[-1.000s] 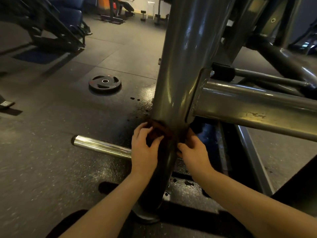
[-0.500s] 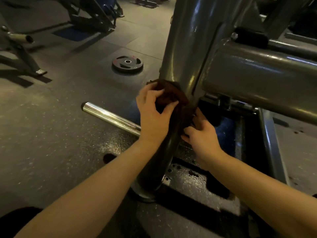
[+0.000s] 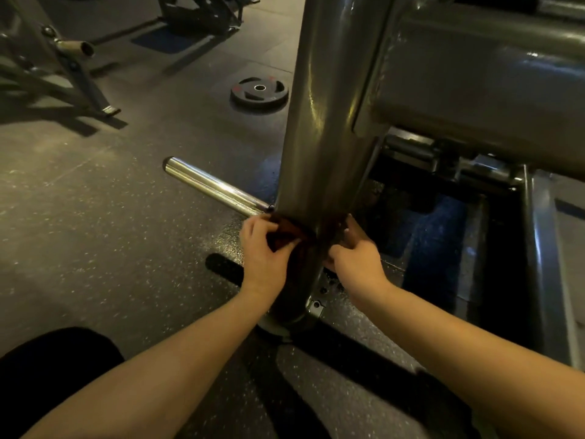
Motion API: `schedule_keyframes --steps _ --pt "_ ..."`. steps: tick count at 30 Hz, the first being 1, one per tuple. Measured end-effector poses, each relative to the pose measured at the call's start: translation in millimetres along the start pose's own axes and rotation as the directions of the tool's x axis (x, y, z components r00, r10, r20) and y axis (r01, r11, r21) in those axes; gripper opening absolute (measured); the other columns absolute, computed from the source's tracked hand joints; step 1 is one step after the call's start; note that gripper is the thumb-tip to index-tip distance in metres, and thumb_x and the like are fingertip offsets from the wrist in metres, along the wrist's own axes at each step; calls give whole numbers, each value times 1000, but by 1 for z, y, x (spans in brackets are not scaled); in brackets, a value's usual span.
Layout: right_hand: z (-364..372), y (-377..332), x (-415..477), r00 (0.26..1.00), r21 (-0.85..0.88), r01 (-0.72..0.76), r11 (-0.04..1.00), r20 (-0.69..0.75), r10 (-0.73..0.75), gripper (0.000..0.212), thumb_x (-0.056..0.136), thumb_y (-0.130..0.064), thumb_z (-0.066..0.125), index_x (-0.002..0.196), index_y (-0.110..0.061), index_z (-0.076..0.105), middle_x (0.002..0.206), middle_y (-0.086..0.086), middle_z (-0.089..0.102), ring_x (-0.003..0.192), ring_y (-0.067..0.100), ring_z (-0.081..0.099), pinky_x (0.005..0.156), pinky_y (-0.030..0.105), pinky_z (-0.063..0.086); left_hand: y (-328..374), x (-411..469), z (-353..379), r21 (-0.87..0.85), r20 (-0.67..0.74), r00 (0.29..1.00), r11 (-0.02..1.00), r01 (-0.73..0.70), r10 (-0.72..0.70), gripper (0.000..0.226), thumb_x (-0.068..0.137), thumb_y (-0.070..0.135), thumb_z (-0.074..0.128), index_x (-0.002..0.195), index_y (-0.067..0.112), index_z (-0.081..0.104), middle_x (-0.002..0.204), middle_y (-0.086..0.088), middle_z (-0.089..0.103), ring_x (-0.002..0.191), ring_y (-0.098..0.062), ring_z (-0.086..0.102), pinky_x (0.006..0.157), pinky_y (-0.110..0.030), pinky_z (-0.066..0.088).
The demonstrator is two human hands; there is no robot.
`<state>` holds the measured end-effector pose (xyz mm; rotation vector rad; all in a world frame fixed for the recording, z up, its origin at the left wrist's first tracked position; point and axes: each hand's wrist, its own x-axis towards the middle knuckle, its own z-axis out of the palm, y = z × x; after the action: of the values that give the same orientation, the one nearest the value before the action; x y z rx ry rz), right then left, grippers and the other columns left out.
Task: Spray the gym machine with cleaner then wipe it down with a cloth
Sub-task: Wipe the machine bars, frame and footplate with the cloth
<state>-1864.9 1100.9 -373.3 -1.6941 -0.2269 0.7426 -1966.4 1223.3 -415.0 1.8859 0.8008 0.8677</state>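
A thick grey upright post (image 3: 326, 106) of the gym machine rises in the middle of the view, wet and shiny. A dark reddish-brown cloth (image 3: 286, 234) is wrapped round the post low down, near its foot. My left hand (image 3: 264, 251) grips the cloth's left end with curled fingers and thumb. My right hand (image 3: 356, 253) pinches the other end on the post's right side. Most of the cloth is hidden behind the post and my fingers. No spray bottle is in view.
A chrome weight peg (image 3: 212, 186) sticks out left from the post. A black weight plate (image 3: 259, 91) lies on the rubber floor behind it. A heavy cross beam (image 3: 474, 90) runs right. Another machine's frame (image 3: 66, 74) stands at far left. My dark-clothed knee (image 3: 53, 369) is at bottom left.
Both hands slid the cloth up the post, then back down to near its foot. The camera view shifted closer and lower.
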Motion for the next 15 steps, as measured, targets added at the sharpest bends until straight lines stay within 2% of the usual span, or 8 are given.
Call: schedule_keyframes --steps 3,6,9,15 --pt "2 3 0 999 -2 45 999 16 -45 67 94 6 51 142 -40 53 119 -8 72 100 14 73 89 45 63 25 16 0 -55 -63 989 989 -137 134 32 83 10 80 106 12 57 129 -4 46 125 -20 48 107 -22 45" --pt "3 4 2 998 6 55 998 7 -55 67 94 5 51 142 -42 53 119 -10 72 101 10 72 91 43 62 17 14 4 -36 -76 980 982 -186 183 37 82 7 79 111 12 55 135 -5 45 131 -20 46 109 -20 42" --pt "3 11 -1 997 -30 73 997 -3 -73 77 93 7 50 150 -44 44 132 -11 66 115 12 67 97 43 59 -14 -6 9 46 -51 992 992 -113 116 46 80 7 82 111 20 51 137 -3 43 132 -18 44 111 -22 41" --pt "14 39 -6 996 -132 81 988 -24 -85 95 90 10 50 160 -48 22 154 -7 50 139 15 50 115 45 45 -66 -37 20 220 5 999 975 43 -45 55 76 14 88 106 22 43 132 5 36 126 -11 37 106 -7 30"
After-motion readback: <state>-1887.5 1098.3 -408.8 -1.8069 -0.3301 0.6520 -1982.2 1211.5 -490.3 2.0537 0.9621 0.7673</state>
